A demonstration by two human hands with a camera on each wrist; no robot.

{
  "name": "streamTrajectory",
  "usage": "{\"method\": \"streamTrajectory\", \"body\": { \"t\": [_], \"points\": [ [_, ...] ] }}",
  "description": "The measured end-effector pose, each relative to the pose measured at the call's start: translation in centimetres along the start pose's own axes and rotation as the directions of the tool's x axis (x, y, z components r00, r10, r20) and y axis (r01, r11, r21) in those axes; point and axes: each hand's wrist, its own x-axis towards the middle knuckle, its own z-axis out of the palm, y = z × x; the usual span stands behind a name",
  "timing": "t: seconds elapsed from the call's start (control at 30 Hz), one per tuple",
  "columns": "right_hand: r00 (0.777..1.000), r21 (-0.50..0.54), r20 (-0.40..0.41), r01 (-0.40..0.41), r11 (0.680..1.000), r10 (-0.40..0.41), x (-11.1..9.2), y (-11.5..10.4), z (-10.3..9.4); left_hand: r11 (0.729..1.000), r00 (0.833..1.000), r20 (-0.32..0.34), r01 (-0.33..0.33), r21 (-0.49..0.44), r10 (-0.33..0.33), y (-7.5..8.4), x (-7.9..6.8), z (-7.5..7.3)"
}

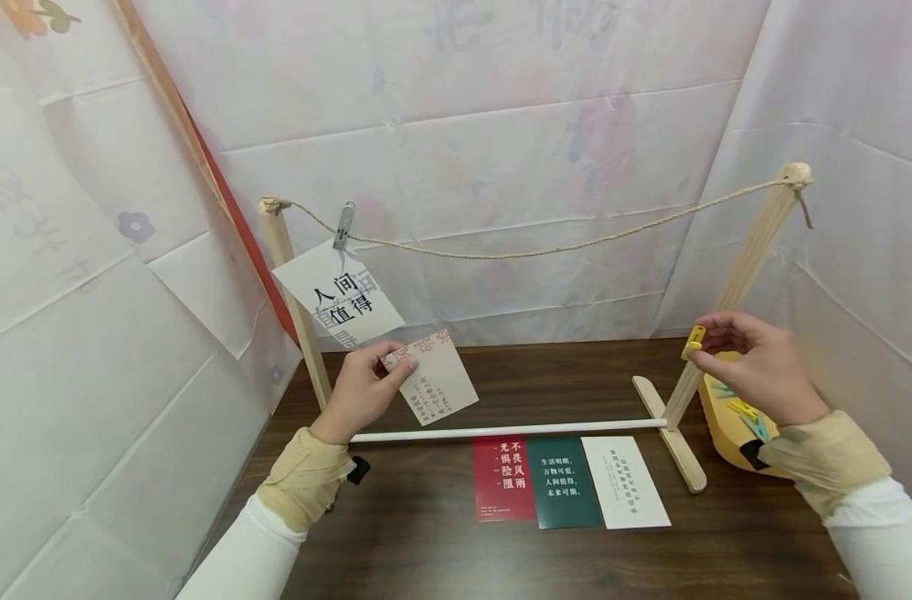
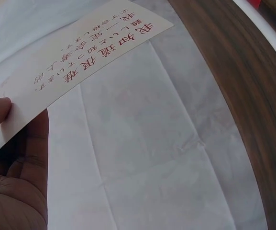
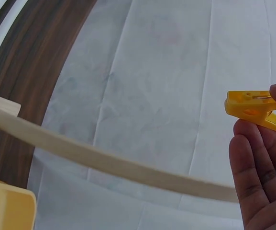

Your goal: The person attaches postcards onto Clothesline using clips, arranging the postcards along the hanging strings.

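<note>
My left hand [image 1: 360,390] pinches a beige card [image 1: 444,379] by its left corner, between thumb and fingers; red writing shows on the card [image 2: 104,48] in the left wrist view. Off to the right, my right hand [image 1: 767,362] holds a yellow clothespin [image 1: 694,340] between thumb and fingertips; the right wrist view shows its jaws closed. Above both hands a twine line [image 1: 493,255] sags between two wooden posts. From its left part a white card [image 1: 306,271] with black characters hangs tilted, held by a grey clothespin [image 1: 343,227].
Red [image 1: 499,500], green [image 1: 568,512] and white [image 1: 609,483] cards lie side by side on the dark wooden table [image 1: 441,550]. A white rod [image 1: 501,432] crosses low between the posts. A yellow basket [image 1: 714,421] with several clothespins stands beside the right post [image 1: 756,242].
</note>
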Motion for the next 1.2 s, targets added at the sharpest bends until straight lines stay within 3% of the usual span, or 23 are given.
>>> {"method": "streamTrajectory", "body": {
  "t": [0.77, 1.2],
  "points": [
    [0.995, -0.026, 0.048, 0.093, 0.995, -0.092, 2.2, -3.0, 2.3, 1.000, 1.000, -0.016, -0.026, -0.012, 0.026, 1.3, 1.3, -1.0],
    [0.987, 0.019, 0.077, 0.143, 0.990, -0.144, 3.2, -4.4, 3.5, 0.998, 0.998, -0.025, -0.054, 0.010, 0.054, 1.8, 2.0, -1.4]
  ]
}}
